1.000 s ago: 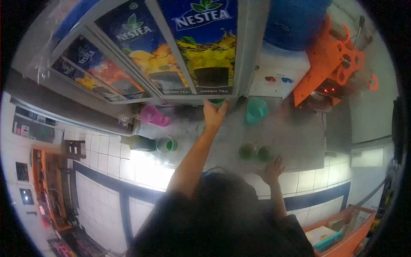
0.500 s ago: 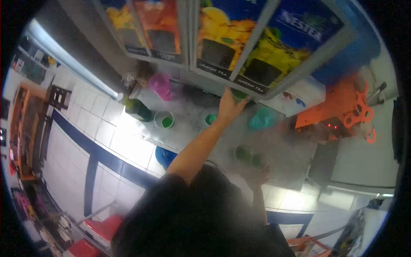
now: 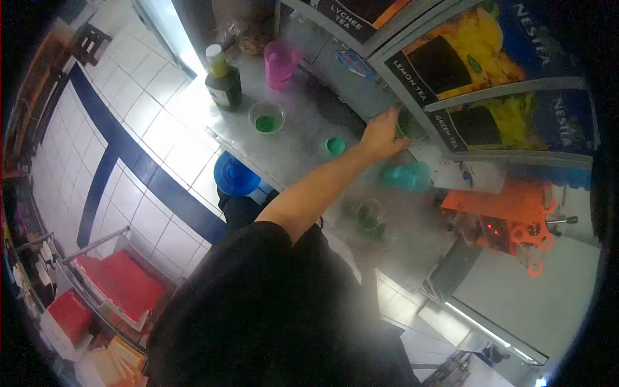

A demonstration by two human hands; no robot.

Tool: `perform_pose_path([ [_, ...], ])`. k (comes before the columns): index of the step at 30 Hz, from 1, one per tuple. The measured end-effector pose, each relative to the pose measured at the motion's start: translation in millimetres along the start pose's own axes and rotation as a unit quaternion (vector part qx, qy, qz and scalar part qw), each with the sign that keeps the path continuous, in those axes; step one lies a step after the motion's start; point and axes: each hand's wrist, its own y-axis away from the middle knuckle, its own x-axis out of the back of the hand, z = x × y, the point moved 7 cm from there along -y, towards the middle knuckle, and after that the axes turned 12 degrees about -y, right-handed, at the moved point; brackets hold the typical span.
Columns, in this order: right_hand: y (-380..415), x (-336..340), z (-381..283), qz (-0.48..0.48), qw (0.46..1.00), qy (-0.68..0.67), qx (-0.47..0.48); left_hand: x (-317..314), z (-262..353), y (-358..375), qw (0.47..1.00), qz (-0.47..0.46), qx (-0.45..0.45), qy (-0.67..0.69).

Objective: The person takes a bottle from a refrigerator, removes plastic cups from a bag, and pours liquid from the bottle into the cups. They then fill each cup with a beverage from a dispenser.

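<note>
My left hand (image 3: pixel 382 137) reaches up under the tea dispenser, its fingers round a clear cup (image 3: pixel 407 124) with something green in it. Below that arm, a clear cup (image 3: pixel 369 215) with green contents stands on the metal counter (image 3: pixel 309 122), in a hazy part of the picture. My right forearm (image 3: pixel 369 277) is faint and smeared near it, and its fingers cannot be made out. A small teal cup (image 3: pixel 334 146) and a clear cup with green liquid (image 3: pixel 266 119) are left of my left hand. Beside its wrist lies a teal cup (image 3: pixel 409 176).
The dispenser (image 3: pixel 445 64) with tea labels overhangs the counter's back. A green bottle (image 3: pixel 224 87) and a pink jug (image 3: pixel 281 64) stand at the left. An orange machine (image 3: pixel 480 209) with red lights is at the right. A blue round container (image 3: pixel 235 174) is below the counter edge.
The view has turned, so the dispenser appears further right and more tilted. My left hand remains at the cup under it. My right hand has become harder to make out.
</note>
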Motion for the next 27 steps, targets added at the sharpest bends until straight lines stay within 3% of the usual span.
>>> perform_pose_path([
  [2,9,15,-5,0.011,1.000,0.012,-0.007,0,0,0,1.000,-0.011,0.011,0.009],
  [4,50,62,-64,-0.067,0.997,-0.040,0.002,-1,0,-1,0.999,-0.024,0.016,0.016],
  [7,62,86,-93,-0.077,0.996,-0.038,0.029,0,2,-1,1.000,-0.021,0.003,0.015],
  [14,66,88,-101,-0.068,0.995,-0.031,0.059,-3,1,-1,1.000,-0.014,0.008,0.002],
  [16,65,85,-92,-0.064,0.997,-0.049,-0.008,-2,2,-1,1.000,-0.012,0.001,-0.009],
  [20,75,97,-108,-0.111,0.993,-0.035,-0.012,-2,2,-3,1.000,-0.005,-0.010,0.013],
  [22,69,97,-119,-0.081,0.982,-0.075,0.156,-3,1,-2,0.999,-0.015,-0.004,0.030],
  [25,95,119,-143,-0.130,0.979,-0.131,0.091,-1,4,-1,1.000,-0.007,0.000,0.012],
  [27,77,92,-109,-0.116,0.986,-0.102,0.053,-2,2,-2,0.999,-0.017,0.021,0.020],
])
